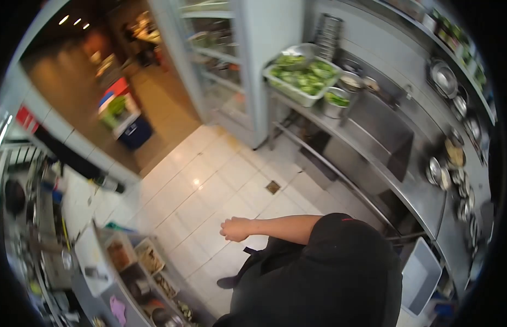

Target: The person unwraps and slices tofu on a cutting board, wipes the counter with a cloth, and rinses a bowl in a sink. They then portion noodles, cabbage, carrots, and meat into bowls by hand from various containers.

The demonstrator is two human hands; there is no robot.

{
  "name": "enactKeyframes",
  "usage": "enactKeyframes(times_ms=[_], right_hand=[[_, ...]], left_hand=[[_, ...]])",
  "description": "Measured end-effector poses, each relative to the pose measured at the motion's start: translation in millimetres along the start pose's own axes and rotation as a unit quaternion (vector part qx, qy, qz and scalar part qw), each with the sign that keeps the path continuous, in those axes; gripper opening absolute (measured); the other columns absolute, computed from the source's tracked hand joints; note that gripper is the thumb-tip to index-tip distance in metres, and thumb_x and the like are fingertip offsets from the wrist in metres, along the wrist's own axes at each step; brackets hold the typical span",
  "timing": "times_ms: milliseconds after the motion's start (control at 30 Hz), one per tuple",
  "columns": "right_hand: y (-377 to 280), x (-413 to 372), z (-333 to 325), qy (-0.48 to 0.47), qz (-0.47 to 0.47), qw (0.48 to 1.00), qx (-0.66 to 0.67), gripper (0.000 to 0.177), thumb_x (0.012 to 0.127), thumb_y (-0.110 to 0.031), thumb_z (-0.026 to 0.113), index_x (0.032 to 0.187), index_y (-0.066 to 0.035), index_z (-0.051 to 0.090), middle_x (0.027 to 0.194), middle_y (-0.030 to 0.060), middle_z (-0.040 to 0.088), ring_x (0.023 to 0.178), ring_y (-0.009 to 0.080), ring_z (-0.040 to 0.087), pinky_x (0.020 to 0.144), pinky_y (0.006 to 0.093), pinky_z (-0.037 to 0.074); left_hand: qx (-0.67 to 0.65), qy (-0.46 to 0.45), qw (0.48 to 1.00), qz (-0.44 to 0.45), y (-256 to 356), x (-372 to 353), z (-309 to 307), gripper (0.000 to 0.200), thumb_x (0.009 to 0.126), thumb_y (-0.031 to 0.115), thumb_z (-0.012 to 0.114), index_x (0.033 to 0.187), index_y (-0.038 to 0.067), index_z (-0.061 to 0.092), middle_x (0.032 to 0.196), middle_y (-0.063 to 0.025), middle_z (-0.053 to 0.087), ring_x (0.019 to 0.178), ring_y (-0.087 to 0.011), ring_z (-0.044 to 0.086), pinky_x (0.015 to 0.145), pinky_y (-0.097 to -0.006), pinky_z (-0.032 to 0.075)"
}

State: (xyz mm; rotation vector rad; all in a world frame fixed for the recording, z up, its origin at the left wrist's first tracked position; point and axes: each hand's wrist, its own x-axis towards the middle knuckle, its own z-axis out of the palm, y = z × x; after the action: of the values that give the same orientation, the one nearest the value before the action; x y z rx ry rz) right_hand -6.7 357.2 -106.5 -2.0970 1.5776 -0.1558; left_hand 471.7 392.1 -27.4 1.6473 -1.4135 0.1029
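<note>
My right hand (235, 229) is held out in front of my dark clothes, over the white tiled floor (210, 191). Its fingers curl into a loose fist, and no object shows in or around it. The bare forearm runs back to a black sleeve (340, 234). Nothing is touching the hand. Below it is a dark shoe (227, 282) on the tiles. My left hand is out of the picture.
A steel counter with a sink (379, 131) lines the right, bearing a tray of leafy greens (305, 95). At lower left stands a station with food containers (151, 259). A glass-door fridge (215, 60) stands beside a doorway with a blue crate (134, 133). A grey tub (421, 275) sits lower right.
</note>
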Motion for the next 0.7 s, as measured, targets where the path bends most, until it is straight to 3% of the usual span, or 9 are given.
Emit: enactKeyframes(times_ms=[67,167,200,267,400,467,533,667,700], right_hand=[[70.4,-69.3,1.7,0.122,0.089,0.986,0.077,0.025,0.087,-0.025,0.059,0.095,-0.002,0.064,0.1,0.0187,0.062,0.097,0.0378,0.06,0.081,0.0495,0.05],[148.8,-185.7,-22.1,0.256,0.197,0.939,0.12,0.018,0.084,-0.018,0.059,0.088,-0.001,0.064,0.097,0.0206,0.062,0.094,0.0396,0.061,0.081,0.0482,0.05],[173.4,-234.0,-37.4,0.294,0.237,0.916,0.137,0.015,0.083,-0.015,0.058,0.085,-0.001,0.064,0.097,0.0212,0.062,0.094,0.0397,0.06,0.08,0.0476,0.05],[230.9,-311.5,-66.3,0.397,0.271,0.869,0.116,0.012,0.081,-0.011,0.058,0.08,-0.001,0.064,0.092,0.0222,0.064,0.09,0.0393,0.061,0.076,0.0475,0.051],[317.7,-439.4,-192.3,0.569,0.381,0.724,0.08,0.012,0.079,-0.006,0.055,0.081,0.001,0.064,0.081,0.0255,0.063,0.082,0.0406,0.063,0.073,0.0464,0.049],[393.9,-490.8,-245.7,0.548,0.434,0.708,0.097,0.016,0.078,-0.009,0.06,0.09,-0.001,0.067,0.096,0.0246,0.066,0.092,0.039,0.064,0.08,0.0446,0.05],[476.0,-527.3,-271.0,0.569,0.437,0.69,-0.098,0.029,0.079,-0.016,0.064,0.105,-0.003,0.065,0.092,0.0207,0.067,0.087,0.0353,0.066,0.075,0.0413,0.051],[526.5,-559.1,-328.2,0.439,0.449,0.773,0.094,0.052,0.074,-0.025,0.071,0.122,-0.011,0.059,0.105,0.0204,0.065,0.093,0.0344,0.065,0.079,0.0396,0.052],[513.6,-557.6,-339.8,0.366,0.458,0.802,0.116,0.059,0.072,-0.028,0.074,0.127,-0.015,0.056,0.115,0.0202,0.061,0.099,0.0344,0.063,0.083,0.0401,0.052]], left_hand=[[-0.129,-0.148,0.972,-0.127,12.2,-22.9,76.3,0.052,0.069,0.012,0.071,0.116,-0.002,0.052,0.102,-0.0156,0.061,0.085,-0.0286,0.062,0.072,-0.0411,0.052],[-0.304,-0.34,0.845,-0.278,40.6,-39.4,182.3,0.038,0.075,0.005,0.058,0.112,-0.002,0.053,0.099,-0.0147,0.062,0.08,-0.027,0.062,0.065,-0.0397,0.053],[-0.339,-0.409,0.797,-0.288,42.7,-46.3,223.1,0.034,0.077,0.003,0.054,0.111,-0.001,0.053,0.098,-0.0144,0.062,0.079,-0.0265,0.062,0.063,-0.0393,0.053],[-0.403,-0.406,0.759,-0.311,204.9,-80.4,225.3,0.027,0.075,0.0,0.054,0.103,-0.003,0.056,0.09,-0.0094,0.059,0.078,-0.0222,0.058,0.072,-0.0382,0.052],[-0.286,-0.59,0.707,-0.265,300.4,-105.5,262.5,0.02,0.077,0.0,0.054,0.096,-0.004,0.058,0.083,-0.008,0.061,0.075,-0.0195,0.06,0.069,-0.0366,0.053],[-0.253,-0.652,0.679,-0.223,359.9,-120.7,254.8,0.023,0.077,0.0,0.054,0.099,-0.005,0.058,0.086,-0.0096,0.063,0.076,-0.0198,0.062,0.068,-0.0363,0.054],[-0.24,-0.67,0.676,-0.19,406.7,-143.9,235.5,0.022,0.077,-0.002,0.054,0.099,-0.004,0.058,0.083,-0.0105,0.062,0.067,-0.0214,0.062,0.058,-0.0332,0.054],[-0.248,-0.662,0.664,-0.245,439.9,-186.2,226.1,0.02,0.078,-0.002,0.054,0.097,-0.005,0.058,0.083,-0.0106,0.063,0.065,-0.0215,0.064,0.056,-0.0347,0.054],[-0.235,-0.674,0.65,-0.259,439.8,-194.2,225.2,0.024,0.078,-0.003,0.055,0.1,-0.008,0.058,0.088,-0.0123,0.064,0.073,-0.0228,0.064,0.065,-0.0352,0.054]])
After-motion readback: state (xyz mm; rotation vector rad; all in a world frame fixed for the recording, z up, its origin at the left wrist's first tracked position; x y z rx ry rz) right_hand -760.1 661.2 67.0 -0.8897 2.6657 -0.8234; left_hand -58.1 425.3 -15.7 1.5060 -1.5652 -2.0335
